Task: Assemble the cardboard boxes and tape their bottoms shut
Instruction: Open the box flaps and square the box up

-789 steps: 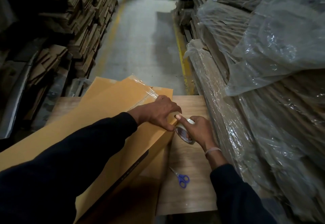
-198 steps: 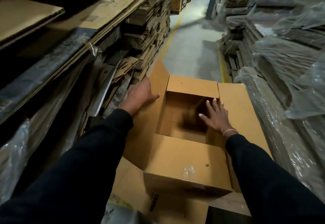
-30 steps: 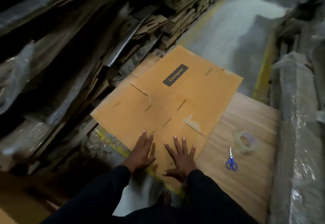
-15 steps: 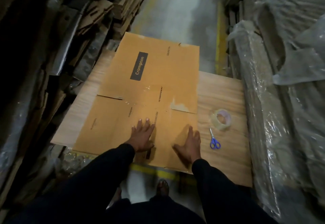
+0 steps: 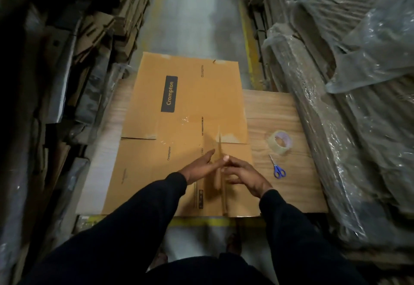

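Half a second earlier both palms lay flat on the flattened cardboard box [image 5: 186, 132]; now they had lifted and come together over its near right part. The left hand [image 5: 200, 168] had straight fingers angled in along a raised edge of a flap [image 5: 221, 179] that stood up between the 2 hands. The right hand [image 5: 244, 176] had loosely curled fingers against the other side of that flap, its fingertips meeting the left's; whether it truly pinched the flap I could not tell. The box still lay flat on the wooden board [image 5: 280, 114], its "Crompton" label [image 5: 169, 94] on the far panel, its far end hanging past the board.

The tape roll [image 5: 280, 142] and blue-handled scissors [image 5: 277, 167] sat on the board just right of the box, near each other. Plastic-wrapped cardboard stacks [image 5: 349, 96] crowded the right side, loose cardboard piles [image 5: 94, 29] the left, the concrete aisle [image 5: 197, 16] between them.
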Demonstrator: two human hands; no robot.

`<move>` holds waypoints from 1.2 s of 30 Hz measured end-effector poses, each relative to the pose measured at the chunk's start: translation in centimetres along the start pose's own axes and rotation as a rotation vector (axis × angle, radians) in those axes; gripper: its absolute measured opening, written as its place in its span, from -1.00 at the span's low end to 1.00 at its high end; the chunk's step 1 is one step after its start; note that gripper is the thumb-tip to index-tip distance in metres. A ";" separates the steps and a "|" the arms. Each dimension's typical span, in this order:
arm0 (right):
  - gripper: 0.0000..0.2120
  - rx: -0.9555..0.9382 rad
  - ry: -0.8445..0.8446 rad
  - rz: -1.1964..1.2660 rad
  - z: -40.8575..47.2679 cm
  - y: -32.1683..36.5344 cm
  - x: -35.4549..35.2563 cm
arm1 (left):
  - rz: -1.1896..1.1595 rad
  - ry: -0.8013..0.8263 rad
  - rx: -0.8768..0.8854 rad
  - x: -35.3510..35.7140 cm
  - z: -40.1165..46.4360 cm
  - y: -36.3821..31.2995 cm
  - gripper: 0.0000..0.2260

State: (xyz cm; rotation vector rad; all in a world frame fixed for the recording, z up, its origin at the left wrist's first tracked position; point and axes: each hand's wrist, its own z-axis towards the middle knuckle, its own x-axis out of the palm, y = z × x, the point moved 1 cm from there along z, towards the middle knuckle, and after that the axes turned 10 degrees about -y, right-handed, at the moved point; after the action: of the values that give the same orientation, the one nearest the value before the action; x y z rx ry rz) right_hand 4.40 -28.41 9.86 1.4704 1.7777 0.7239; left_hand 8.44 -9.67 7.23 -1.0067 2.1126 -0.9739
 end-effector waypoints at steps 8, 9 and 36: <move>-0.40 0.245 -0.500 -0.317 3.4 -5.6 -4.0 | -0.076 -0.270 0.068 1.9 1.4 -1.7 -0.58; -0.34 0.286 -0.503 -0.400 3.6 -6.0 -4.4 | -0.097 -0.261 0.077 1.8 1.2 -1.6 -0.58; -0.89 -0.149 -0.352 -0.001 -2.0 9.4 -8.4 | 1.180 -0.276 0.197 -4.3 2.8 -17.9 -0.34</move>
State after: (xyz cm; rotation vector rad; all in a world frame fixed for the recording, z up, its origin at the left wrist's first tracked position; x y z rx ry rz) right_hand 9.15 -34.77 19.82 1.3979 1.4270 0.5448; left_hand 19.73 -15.11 20.97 0.2579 1.8365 -0.3702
